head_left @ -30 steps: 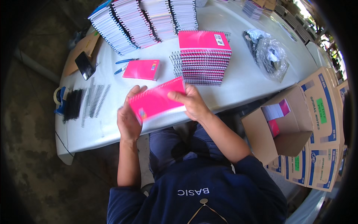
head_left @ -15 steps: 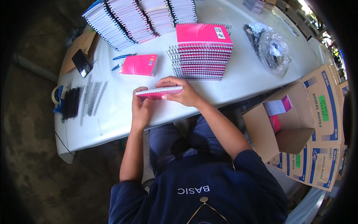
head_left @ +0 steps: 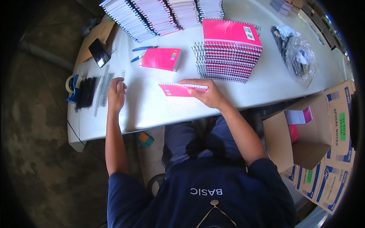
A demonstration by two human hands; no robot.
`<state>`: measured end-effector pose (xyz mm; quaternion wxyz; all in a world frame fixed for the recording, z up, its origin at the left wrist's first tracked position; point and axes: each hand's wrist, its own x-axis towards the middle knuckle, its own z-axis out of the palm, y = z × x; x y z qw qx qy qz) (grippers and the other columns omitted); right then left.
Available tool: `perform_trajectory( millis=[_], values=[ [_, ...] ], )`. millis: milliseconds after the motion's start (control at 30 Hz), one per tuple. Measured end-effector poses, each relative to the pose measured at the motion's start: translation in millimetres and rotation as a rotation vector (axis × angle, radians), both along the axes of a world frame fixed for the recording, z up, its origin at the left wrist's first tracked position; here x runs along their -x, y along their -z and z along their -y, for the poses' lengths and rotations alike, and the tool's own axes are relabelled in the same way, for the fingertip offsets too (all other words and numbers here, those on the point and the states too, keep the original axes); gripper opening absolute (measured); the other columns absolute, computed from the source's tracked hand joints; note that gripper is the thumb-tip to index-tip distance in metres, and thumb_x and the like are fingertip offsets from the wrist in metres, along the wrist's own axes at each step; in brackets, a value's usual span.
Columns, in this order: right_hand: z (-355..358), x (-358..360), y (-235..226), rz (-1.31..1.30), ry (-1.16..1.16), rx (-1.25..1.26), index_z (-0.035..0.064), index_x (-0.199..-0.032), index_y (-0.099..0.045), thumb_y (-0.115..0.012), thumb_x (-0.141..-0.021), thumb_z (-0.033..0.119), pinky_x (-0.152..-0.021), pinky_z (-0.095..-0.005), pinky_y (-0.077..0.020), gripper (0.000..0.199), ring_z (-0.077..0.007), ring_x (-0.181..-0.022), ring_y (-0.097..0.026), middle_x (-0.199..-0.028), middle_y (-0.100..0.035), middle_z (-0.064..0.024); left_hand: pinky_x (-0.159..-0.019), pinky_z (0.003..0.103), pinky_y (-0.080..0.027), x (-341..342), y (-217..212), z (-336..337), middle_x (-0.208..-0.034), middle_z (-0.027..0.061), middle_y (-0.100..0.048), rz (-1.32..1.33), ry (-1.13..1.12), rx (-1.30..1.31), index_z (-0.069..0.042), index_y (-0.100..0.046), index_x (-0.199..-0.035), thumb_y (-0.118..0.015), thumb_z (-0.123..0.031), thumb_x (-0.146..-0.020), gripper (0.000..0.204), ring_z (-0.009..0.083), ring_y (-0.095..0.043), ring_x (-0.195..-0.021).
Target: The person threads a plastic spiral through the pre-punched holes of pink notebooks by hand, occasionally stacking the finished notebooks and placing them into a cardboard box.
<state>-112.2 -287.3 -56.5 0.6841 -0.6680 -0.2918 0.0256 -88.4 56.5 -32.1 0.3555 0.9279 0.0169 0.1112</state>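
My right hand [head_left: 208, 94] pinches a pink-covered notepad [head_left: 176, 90] by its right end, tilted above the table, with its row of punched holes along the far edge. Over the loose spiral wire coils [head_left: 102, 89] on the left is my left hand [head_left: 116, 95]. Its fingers are curled round one silvery coil [head_left: 123, 73], whose end sticks out beyond them; the rest of that coil is hidden. Past the held notepad lies another pink notepad [head_left: 160, 59], beside blue-handled pliers [head_left: 138, 57].
A tall stack of pink spiral notebooks [head_left: 232, 60] stands to the right, thicker bound stacks [head_left: 159, 17] behind. Black coils [head_left: 87, 93], a tape dispenser [head_left: 74, 87] and a phone [head_left: 99, 53] are at left. A plastic bag [head_left: 300, 57] and an open carton [head_left: 279, 140] sit at right.
My left hand has let go of the notepad and moved left to the coils. My right hand keeps the notepad, now turned so more of its cover shows. The view has shifted.
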Motion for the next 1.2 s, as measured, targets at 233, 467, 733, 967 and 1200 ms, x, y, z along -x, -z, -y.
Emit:
perform_trajectory(
  millis=[233,467,733,967,1200],
  values=[
    [5.5,4.1,-2.5,-0.045,0.037,0.002,0.0057,-0.115,-0.061,-0.056,-0.084,0.0,-0.085,-0.0248,-0.0466,0.031,-0.01,-0.094,-0.058,-0.109,-0.064,-0.0071,-0.055,0.02,-0.03,43.7,-27.4,89.6,-0.066,-0.0042,-0.04,-0.382,0.365,0.461,-0.004,-0.053,-0.084,-0.043,-0.034,-0.096,0.034,0.0055,-0.035,-0.06],
    [6.4,1.8,4.0,-0.056,0.019,0.02,0.0035,-0.113,-0.061,-0.057,-0.084,0.001,-0.085,-0.0243,-0.046,0.029,-0.0097,-0.093,-0.058,-0.106,-0.065,-0.0075,-0.053,0.021,-0.032,32.7,-38.2,92.4,-0.062,-0.0033,-0.045,-0.531,0.36,0.457,-0.005,-0.056,-0.081,-0.043,-0.032,-0.097,0.034,0.0065,-0.038,-0.055],
    [0.6,5.3,-0.6,-0.049,0.026,-0.022,0.0019,-0.113,-0.061,-0.059,-0.086,0.007,-0.079,-0.0241,-0.0466,0.028,-0.0079,-0.086,-0.056,-0.101,-0.066,-0.0064,-0.063,0.028,-0.043,20.2,-55.2,93.1,-0.082,0.0004,-0.059,0.188,0.602,-0.137,-0.004,-0.055,-0.107,-0.068,-0.012,-0.08,0.031,0.0135,-0.051,-0.069],
    [6.1,4.3,20.7,-0.157,0.046,0.023,0.0021,-0.114,-0.061,-0.064,-0.084,0.011,-0.082,-0.0259,-0.0456,0.032,-0.0087,-0.089,-0.056,-0.103,-0.066,-0.0063,-0.083,0.039,-0.038,13.4,-72.6,110.9,-0.089,0.0088,-0.063,0.096,0.669,-0.487,-0.007,-0.062,-0.084,-0.073,-0.015,-0.071,0.019,0.0286,-0.057,-0.084],
    [7.4,5.7,1.1,-0.113,0.013,0.097,0.0039,-0.116,-0.06,-0.059,-0.087,0.013,-0.083,-0.0267,-0.045,0.03,-0.0098,-0.088,-0.057,-0.099,-0.067,-0.0101,-0.065,0.028,-0.045,9.9,-75.3,96.5,-0.077,0.0066,-0.061,-0.24,0.647,0.038,0.0,-0.059,-0.091,-0.061,-0.012,-0.085,0.013,0.0136,-0.054,-0.068]
  ],
)
